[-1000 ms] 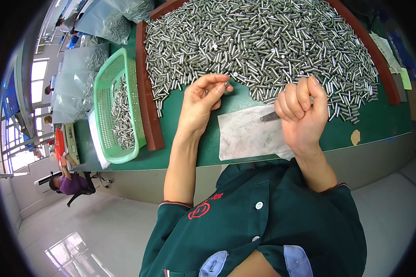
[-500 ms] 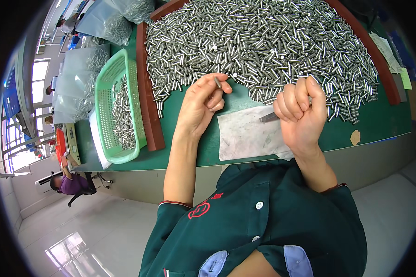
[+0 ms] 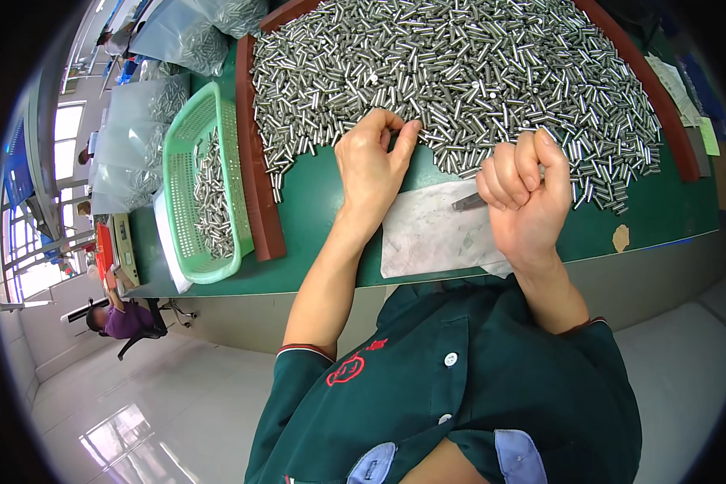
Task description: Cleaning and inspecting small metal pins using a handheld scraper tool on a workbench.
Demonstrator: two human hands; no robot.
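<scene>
Pins [image 3: 460,73], short and silver, lie heaped by the thousand across the far half of the green table [image 3: 661,218], hemmed at nine and three o'clock by a dark red raised border [image 3: 254,161]. The left hand [image 3: 373,165] rests at the heap's near edge, fingers curled and tips pinched down among the pins; whether it has one gripped I cannot tell. The right hand [image 3: 524,194], at three o'clock from the left, is clenched in a loose fist around a thin dark metal tool [image 3: 469,202] whose tip pokes out toward nine o'clock, over a grey-white sheet [image 3: 427,238] lying flat on the table between the two hands.

Outward at nine o'clock sits a light green mesh basket [image 3: 187,185] holding more pins, and beyond it, toward ten and eleven o'clock, clear plastic bags [image 3: 137,145] of the same parts. Paper slips [image 3: 673,77], white and pale green, lie at two o'clock past the border. A small tan patch [image 3: 621,238] marks the table at three o'clock.

Since a second ago, the left hand has dipped forward from the sheet into the pile; the right fist has barely shifted.
</scene>
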